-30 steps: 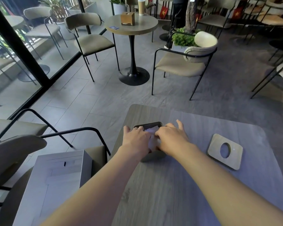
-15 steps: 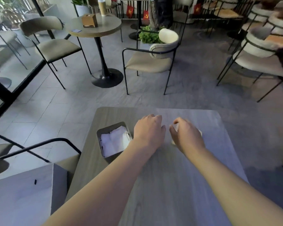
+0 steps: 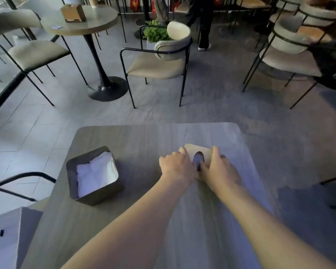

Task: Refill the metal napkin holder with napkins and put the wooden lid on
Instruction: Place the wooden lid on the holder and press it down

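The metal napkin holder [image 3: 94, 197] stands open near the table's left edge, with white napkins [image 3: 96, 172] lying inside it. To its right the wooden lid [image 3: 207, 153] with an oval hole lies flat on the table. My left hand [image 3: 176, 166] rests on the lid's left edge with curled fingers. My right hand [image 3: 219, 168] grips the lid's right side, its thumb at the oval hole. Both hands hide much of the lid.
The grey wood table [image 3: 144, 220] ends close behind the lid. A white box [image 3: 4, 239] sits on a chair at lower left. Chairs [image 3: 157, 63] and a round table [image 3: 81, 20] stand on the floor beyond. A person's legs [image 3: 203, 22] are at the back.
Both hands left the napkin holder and moved right onto the wooden lid. The napkins now sit in the holder. The camera has swung right.
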